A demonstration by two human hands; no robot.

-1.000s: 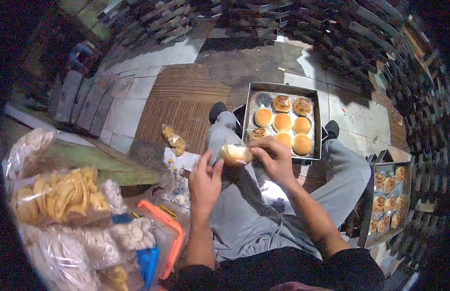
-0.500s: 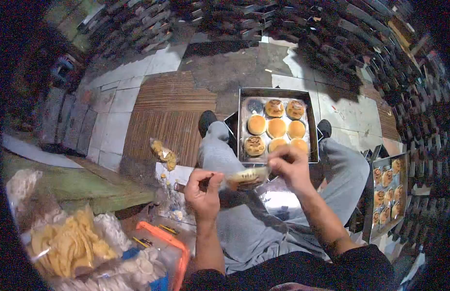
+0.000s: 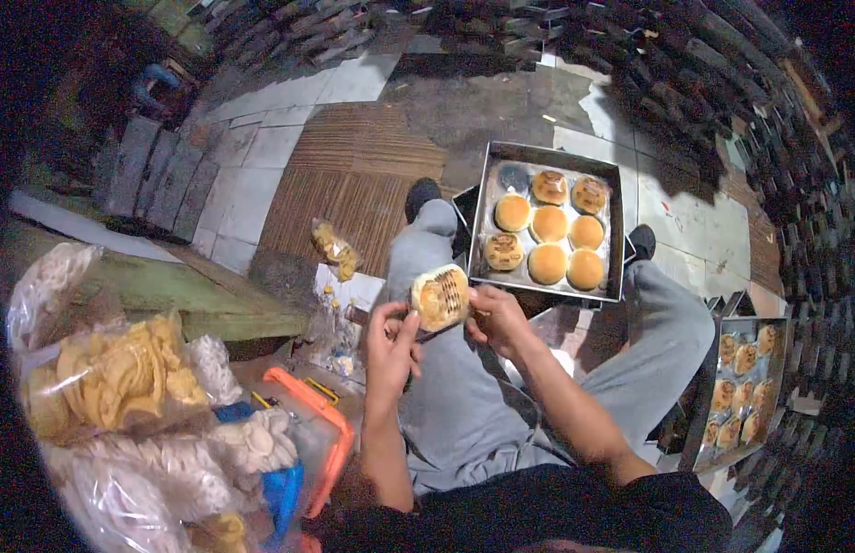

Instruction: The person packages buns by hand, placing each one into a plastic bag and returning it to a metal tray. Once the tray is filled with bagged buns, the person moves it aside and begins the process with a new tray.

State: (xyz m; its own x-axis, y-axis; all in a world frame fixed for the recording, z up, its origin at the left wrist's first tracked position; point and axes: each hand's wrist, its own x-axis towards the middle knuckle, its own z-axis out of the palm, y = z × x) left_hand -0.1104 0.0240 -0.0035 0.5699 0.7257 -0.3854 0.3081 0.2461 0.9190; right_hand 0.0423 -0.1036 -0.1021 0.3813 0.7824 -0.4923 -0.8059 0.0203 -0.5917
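Note:
A round bun (image 3: 441,298) with dark brown printed marks is held up between my hands, over my lap and in front of the tray. My left hand (image 3: 390,352) grips its left edge, the thumb on its face. At the right edge, my right hand (image 3: 497,319) pinches the bun or a wrapper around it; which one, I cannot make out. Beyond my hands stands a square metal tray (image 3: 554,288) with several buns. Some, like the marked bun (image 3: 504,251), carry brown print, while others, like the golden bun (image 3: 548,224), have plain tops.
A second tray (image 3: 768,412) of marked buns stands at the right. To the left are a bag of yellow pieces (image 3: 123,369), crumpled clear plastic (image 3: 123,498) and an orange-rimmed box (image 3: 298,398). A small bag (image 3: 335,249) lies on the floor. Dark stacked trays (image 3: 796,240) line the right.
The bun has turned so that its printed face shows, and my hands have come closer together around it. The whole view has shifted, with the tray now farther right and higher.

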